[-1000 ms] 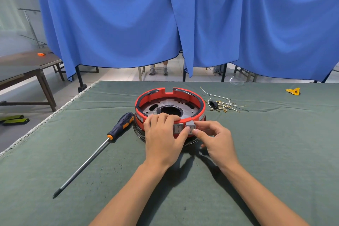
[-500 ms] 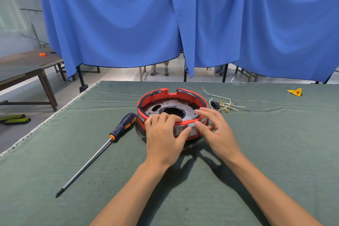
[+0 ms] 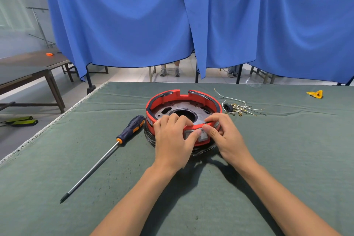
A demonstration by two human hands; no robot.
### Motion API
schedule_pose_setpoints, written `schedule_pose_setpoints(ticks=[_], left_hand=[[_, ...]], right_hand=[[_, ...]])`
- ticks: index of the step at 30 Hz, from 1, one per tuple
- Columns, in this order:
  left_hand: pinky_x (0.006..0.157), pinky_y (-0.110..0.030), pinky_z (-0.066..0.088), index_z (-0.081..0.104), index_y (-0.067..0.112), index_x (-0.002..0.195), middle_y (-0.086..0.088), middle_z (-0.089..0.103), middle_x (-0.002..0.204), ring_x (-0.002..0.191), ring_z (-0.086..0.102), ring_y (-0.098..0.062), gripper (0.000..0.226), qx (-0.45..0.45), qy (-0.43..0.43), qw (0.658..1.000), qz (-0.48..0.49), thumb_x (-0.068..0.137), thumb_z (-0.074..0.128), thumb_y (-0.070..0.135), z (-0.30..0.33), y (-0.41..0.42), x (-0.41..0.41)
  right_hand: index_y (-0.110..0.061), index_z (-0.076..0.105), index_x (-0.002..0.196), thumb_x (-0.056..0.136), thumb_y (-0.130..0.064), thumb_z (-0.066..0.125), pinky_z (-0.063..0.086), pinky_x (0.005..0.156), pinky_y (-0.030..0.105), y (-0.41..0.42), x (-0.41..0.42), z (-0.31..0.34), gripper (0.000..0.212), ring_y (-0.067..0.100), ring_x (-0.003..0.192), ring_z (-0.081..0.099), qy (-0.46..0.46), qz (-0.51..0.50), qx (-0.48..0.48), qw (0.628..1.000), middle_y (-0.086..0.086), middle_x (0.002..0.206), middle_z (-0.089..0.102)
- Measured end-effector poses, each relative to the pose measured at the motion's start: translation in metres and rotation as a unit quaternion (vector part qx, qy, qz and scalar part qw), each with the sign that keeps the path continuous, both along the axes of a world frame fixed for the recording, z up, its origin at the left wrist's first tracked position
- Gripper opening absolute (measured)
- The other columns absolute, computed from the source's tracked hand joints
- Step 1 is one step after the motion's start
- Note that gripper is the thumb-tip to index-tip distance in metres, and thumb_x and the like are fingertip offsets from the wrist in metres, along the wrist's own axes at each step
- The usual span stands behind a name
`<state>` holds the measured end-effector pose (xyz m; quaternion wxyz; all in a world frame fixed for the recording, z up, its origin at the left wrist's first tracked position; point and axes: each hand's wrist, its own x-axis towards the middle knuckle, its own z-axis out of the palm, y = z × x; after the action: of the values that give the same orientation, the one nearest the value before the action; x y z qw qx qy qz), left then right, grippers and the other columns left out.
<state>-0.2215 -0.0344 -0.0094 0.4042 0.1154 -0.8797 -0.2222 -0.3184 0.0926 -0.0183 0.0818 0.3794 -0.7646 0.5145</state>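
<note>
Left hand grips red housing rim; right hand pinches switch against it. Housing looks rigid and heavyish; switch small, fiddly. Hold by the rim.

Green-clothed table: red round housing centre; screwdriver just left; loose wires, yellow piece far right.

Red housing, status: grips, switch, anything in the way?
Left grip holds red housing near rim, thumb by switch. Right grip pinches rim, thumb on switch. Screwdriver left, wires behind, both clear.
</note>
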Motion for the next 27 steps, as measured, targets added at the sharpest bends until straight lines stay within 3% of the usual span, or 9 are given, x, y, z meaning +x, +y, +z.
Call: schedule_pose_setpoints(ticks=[3,6,8,11,14,18,23,27], left_hand=[[0.087,-0.028,0.024,0.062,0.021,0.085,0.007,0.053,0.083,0.091,0.048,-0.019,0.021,-0.015,-0.004,1.000,0.003,0.083,0.059,0.041,-0.001,0.000,0.000],[0.087,-0.028,0.024,0.063,0.021,0.087,0.007,0.055,0.084,0.091,0.049,-0.018,0.022,-0.021,-0.008,1.000,0.002,0.083,0.058,0.042,0.000,0.000,0.000],[0.089,-0.027,0.025,0.064,0.023,0.090,0.008,0.057,0.087,0.094,0.050,-0.016,0.022,-0.016,-0.012,1.000,-0.016,0.080,0.060,0.043,0.000,-0.004,0.002],[0.092,-0.023,0.023,0.065,0.025,0.097,0.011,0.057,0.094,0.100,0.048,-0.013,0.024,-0.022,-0.026,0.998,-0.060,0.076,0.061,0.035,0.000,-0.013,0.009],[0.094,-0.022,0.023,0.068,0.024,0.101,0.012,0.060,0.098,0.102,0.049,-0.012,0.026,-0.009,-0.027,0.996,-0.079,0.076,0.061,0.030,0.002,-0.017,0.012],[0.093,-0.024,0.026,0.071,0.022,0.102,0.009,0.066,0.101,0.104,0.054,-0.014,0.024,0.003,-0.026,0.996,-0.081,0.079,0.064,0.026,0.002,-0.019,0.012],[0.092,-0.021,0.026,0.073,0.022,0.100,0.008,0.065,0.109,0.107,0.055,-0.013,0.023,0.012,-0.012,0.998,-0.066,0.078,0.072,0.016,0.002,-0.016,0.009],[0.093,-0.022,0.025,0.069,0.025,0.100,0.012,0.065,0.107,0.105,0.055,-0.011,0.028,-0.028,-0.024,0.997,-0.063,0.073,0.067,0.033,0.003,-0.015,0.010]], right_hand=[[-0.043,0.051,0.089,0.083,-0.053,0.051,0.047,0.077,0.034,-0.002,0.003,0.000,0.011,-0.003,0.092,0.051,0.009,-0.014,-0.006,1.000,-0.018,0.098,0.053],[-0.043,0.052,0.089,0.083,-0.054,0.049,0.046,0.076,0.032,-0.003,0.007,0.001,0.013,-0.004,0.090,0.052,0.012,-0.011,-0.018,1.000,-0.018,0.098,0.052],[-0.042,0.055,0.089,0.086,-0.046,0.057,0.045,0.074,0.027,0.000,0.007,0.003,0.005,-0.005,0.088,0.052,0.002,-0.001,-0.023,1.000,-0.019,0.100,0.053],[-0.034,0.062,0.100,0.085,-0.013,0.067,0.044,0.067,0.019,0.009,0.003,0.005,0.026,-0.003,0.078,0.053,-0.045,0.044,-0.014,0.998,-0.020,0.108,0.054],[-0.027,0.062,0.109,0.080,0.003,0.066,0.041,0.058,0.009,0.016,0.002,0.009,0.042,-0.005,0.074,0.054,-0.072,0.079,0.008,0.994,-0.021,0.116,0.051],[-0.028,0.060,0.109,0.082,0.004,0.066,0.041,0.054,0.011,0.015,0.002,0.009,0.043,-0.002,0.066,0.053,-0.064,0.080,0.007,0.995,-0.019,0.115,0.050],[-0.024,0.061,0.112,0.082,0.005,0.066,0.041,0.053,0.009,0.013,-0.001,0.008,0.042,-0.010,0.064,0.055,-0.061,0.082,0.007,0.995,-0.019,0.115,0.049],[-0.028,0.060,0.111,0.081,0.004,0.067,0.042,0.053,0.010,0.014,-0.005,0.007,0.044,-0.008,0.062,0.054,-0.050,0.082,0.017,0.995,-0.017,0.116,0.049]])
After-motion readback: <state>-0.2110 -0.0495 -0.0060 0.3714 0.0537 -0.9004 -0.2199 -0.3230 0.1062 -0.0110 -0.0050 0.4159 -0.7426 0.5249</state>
